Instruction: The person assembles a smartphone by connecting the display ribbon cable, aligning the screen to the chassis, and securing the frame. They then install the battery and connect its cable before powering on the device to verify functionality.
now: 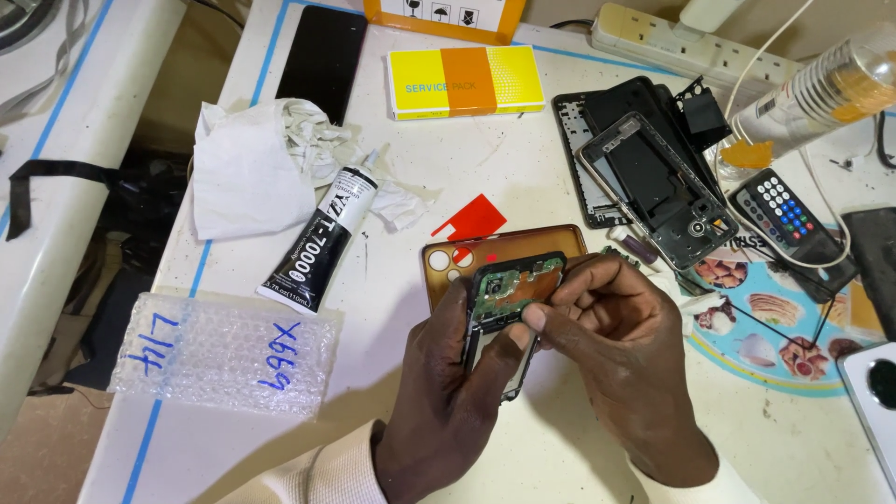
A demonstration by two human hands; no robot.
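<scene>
An opened phone body with a green circuit board showing is held over the white table. My left hand grips its left side from below, thumb across the frame. My right hand clasps its right edge, thumb pressing on the board. Under the phone lies a brown phone case with round camera holes.
A black glue tube lies to the left beside crumpled white tissue. A bubble-wrap bag sits front left. A yellow-orange box, a dark phone screen, loose phone frames, a small remote and a power strip lie further back.
</scene>
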